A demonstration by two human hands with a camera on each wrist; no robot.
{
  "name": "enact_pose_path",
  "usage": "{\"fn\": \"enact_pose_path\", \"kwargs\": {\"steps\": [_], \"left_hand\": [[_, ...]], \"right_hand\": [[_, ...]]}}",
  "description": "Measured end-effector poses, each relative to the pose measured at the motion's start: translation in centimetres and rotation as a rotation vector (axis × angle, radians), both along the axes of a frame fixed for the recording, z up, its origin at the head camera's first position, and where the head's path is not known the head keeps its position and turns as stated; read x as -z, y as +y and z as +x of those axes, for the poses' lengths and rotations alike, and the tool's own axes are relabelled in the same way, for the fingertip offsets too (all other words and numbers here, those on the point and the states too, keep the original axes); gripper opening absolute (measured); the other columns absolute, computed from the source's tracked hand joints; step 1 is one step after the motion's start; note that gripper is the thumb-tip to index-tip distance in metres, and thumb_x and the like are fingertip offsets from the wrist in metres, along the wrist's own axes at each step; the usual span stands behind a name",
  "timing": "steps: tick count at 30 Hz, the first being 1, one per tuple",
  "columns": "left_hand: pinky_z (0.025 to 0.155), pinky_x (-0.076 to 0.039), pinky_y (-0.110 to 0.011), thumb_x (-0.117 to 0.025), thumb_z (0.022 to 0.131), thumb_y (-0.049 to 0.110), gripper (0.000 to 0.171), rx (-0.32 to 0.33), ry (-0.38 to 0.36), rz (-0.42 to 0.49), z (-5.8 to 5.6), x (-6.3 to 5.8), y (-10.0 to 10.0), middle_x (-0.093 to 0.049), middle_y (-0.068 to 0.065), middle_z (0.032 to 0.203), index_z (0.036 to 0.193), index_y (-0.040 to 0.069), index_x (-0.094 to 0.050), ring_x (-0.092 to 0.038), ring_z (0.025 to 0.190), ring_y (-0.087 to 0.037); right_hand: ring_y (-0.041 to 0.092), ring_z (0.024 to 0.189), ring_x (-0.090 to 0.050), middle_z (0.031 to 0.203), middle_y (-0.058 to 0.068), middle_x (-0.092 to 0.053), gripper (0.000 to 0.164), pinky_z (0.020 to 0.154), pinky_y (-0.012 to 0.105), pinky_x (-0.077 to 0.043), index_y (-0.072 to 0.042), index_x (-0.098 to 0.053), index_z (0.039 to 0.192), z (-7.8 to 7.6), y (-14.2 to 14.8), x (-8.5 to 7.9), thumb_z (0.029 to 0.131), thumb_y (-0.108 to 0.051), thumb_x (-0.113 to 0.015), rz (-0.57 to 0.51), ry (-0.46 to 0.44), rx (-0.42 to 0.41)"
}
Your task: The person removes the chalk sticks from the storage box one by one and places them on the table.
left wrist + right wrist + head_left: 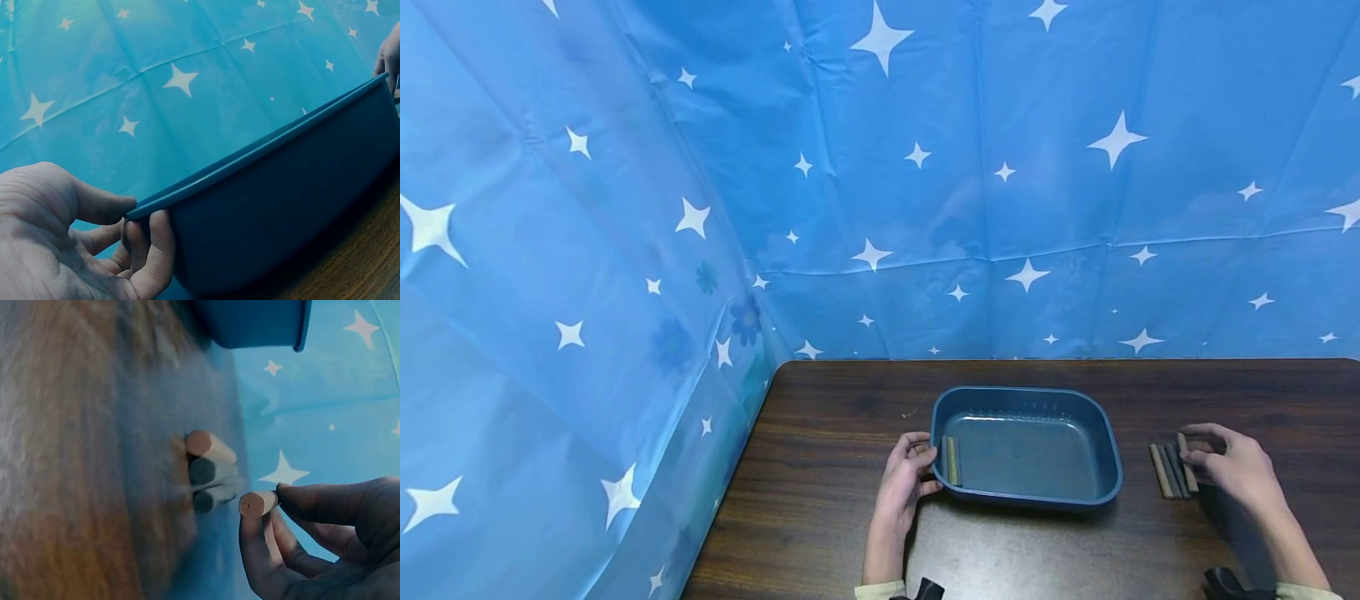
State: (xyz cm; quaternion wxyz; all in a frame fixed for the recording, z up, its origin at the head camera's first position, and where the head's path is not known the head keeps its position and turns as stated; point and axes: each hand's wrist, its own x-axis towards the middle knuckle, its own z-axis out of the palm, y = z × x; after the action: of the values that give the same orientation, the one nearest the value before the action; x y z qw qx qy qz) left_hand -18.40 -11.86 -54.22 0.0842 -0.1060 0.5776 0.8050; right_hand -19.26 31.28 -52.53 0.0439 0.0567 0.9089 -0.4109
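Observation:
My left hand (pixel 906 475) grips the left end of a dark blue rectangular basin (pixel 1037 502); in the left wrist view its thumb presses on the rim (pixel 250 156) and the fingers curl against the outside wall. A yellowish stick (pixel 952 461) lies inside along the left wall, with darker sticks beside it. My right hand (pixel 1236 462) pinches a short tan stick (pixel 259 504) between thumb and fingers. Left of it, a tan stick (pixel 209 445) and two dark grey sticks (pixel 209 470) lie side by side on the table.
The brown wood-grain table (pixel 820 467) ends at the back against a blue curtain (pixel 925 208) with white stars. More of this curtain hangs along the table's left edge. The basin stands between my two hands, left of the stick row.

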Motion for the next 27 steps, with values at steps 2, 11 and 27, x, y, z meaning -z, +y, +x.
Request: {"fn": "enact_pose_path", "kwargs": {"steps": [2, 11, 27], "left_hand": [[0.060, -0.052, -0.027, -0.059, 0.099, 0.005, 0.028, 0.000, -0.001, 0.001, 0.0, 0.0, 0.0, -0.060, -0.006, 0.100, 0.125, 0.001, -0.052, -0.056, 0.077, -0.016], [0.060, -0.052, -0.026, -0.059, 0.099, 0.004, 0.027, 0.006, 0.006, 0.009, 0.0, 0.1, -0.1, -0.061, -0.007, 0.100, 0.125, 0.000, -0.052, -0.057, 0.077, -0.015], [0.060, -0.052, -0.026, -0.058, 0.100, 0.005, 0.029, 0.009, 0.010, 0.003, 0.0, 0.1, -0.2, -0.060, -0.007, 0.101, 0.127, -0.001, -0.051, -0.057, 0.078, -0.016]], "right_hand": [[0.023, 0.076, -0.069, 0.096, 0.022, -0.074, 0.042, 0.069, 0.047, -0.054, 0.018, -0.050, 0.134, 0.0, 0.1, 0.3, 0.099, -0.003, -0.062, 0.038, -0.001, -0.007], [0.033, 0.076, -0.068, 0.089, 0.023, -0.073, 0.039, 0.071, 0.053, -0.048, 0.021, -0.052, 0.127, -0.3, 0.0, 1.5, 0.096, -0.001, -0.063, 0.127, 0.039, -0.005], [0.031, 0.075, -0.058, 0.096, 0.033, -0.067, 0.032, 0.062, 0.038, -0.038, 0.020, -0.056, 0.122, 0.0, -0.6, 1.0, 0.096, 0.000, -0.060, 0.160, 0.042, 0.025]]}}
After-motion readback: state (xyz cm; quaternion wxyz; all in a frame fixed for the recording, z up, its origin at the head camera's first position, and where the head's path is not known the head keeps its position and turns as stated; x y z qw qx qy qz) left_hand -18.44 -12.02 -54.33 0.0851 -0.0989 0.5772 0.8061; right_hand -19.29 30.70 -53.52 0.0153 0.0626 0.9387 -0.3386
